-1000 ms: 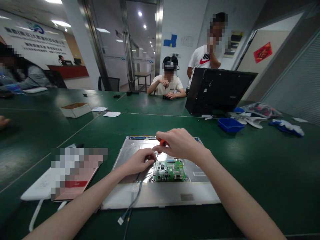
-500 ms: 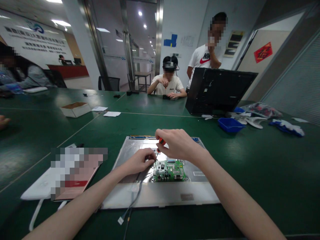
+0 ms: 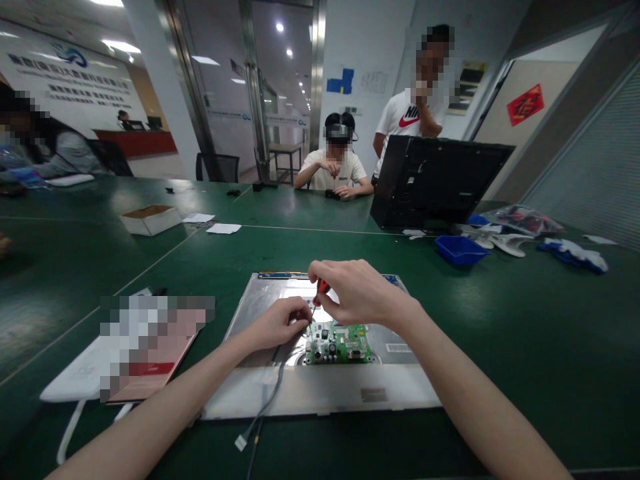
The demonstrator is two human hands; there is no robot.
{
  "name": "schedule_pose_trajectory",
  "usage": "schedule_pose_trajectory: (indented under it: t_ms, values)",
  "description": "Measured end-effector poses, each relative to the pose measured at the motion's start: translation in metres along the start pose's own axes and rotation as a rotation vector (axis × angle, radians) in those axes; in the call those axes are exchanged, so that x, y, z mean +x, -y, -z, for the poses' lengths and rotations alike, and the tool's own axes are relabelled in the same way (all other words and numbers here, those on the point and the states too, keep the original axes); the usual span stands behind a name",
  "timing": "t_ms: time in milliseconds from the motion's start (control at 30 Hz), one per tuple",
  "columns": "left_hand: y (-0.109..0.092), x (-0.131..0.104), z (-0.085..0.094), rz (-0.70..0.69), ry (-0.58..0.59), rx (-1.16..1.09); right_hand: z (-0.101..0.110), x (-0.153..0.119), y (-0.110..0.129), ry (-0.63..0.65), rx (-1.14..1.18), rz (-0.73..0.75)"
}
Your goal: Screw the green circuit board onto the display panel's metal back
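A silvery metal panel [image 3: 340, 390] lies flat on the green table, with a green circuit board [image 3: 340, 343] at its middle. My right hand [image 3: 350, 290] is closed on a red and black screwdriver [image 3: 321, 288], whose thin shaft points down at the board's upper left corner. Beside the tip, my left hand [image 3: 287, 320] has its fingers pinched together; what lies between them is too small to make out. A grey cable [image 3: 273, 397] runs from under the left hand to a white connector [image 3: 241, 442] past the panel's front edge.
Left of the panel lie a white device [image 3: 80, 373] and a pinkish one. An open box [image 3: 151, 220] sits farther back left. At the back right are a black monitor housing [image 3: 440, 180], a blue tray [image 3: 461, 251] and gloves [image 3: 573, 255]. Other people are around the table.
My right hand has rolled slightly and its fingers have come down a little over the board's top edge. The screwdriver stands more upright. My left hand has stayed nearly in place.
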State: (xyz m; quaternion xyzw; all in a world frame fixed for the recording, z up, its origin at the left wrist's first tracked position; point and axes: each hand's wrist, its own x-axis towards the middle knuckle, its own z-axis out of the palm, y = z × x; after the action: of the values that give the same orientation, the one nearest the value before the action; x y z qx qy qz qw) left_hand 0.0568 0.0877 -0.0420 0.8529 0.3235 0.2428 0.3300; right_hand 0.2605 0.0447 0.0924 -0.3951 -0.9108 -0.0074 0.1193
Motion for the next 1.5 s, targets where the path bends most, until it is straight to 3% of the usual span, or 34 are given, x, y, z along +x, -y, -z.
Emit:
schedule_pose_trajectory:
  t_ms: [433, 700, 1200, 1500]
  values:
    - [0.002, -0.001, -0.001, 0.029, 0.003, 0.021, -0.004, 0.005, 0.001, 0.006, -0.083, -0.064]
    - [0.003, 0.0, -0.001, 0.001, 0.009, -0.007, -0.001, 0.001, 0.002, -0.03, 0.047, 0.023]
    - [-0.002, 0.0, -0.001, 0.044, 0.004, 0.018, -0.012, 0.008, 0.003, -0.077, -0.182, -0.083]
    - [-0.001, 0.0, 0.0, 0.023, -0.008, 0.026, -0.016, 0.009, 0.004, -0.085, -0.041, -0.082]
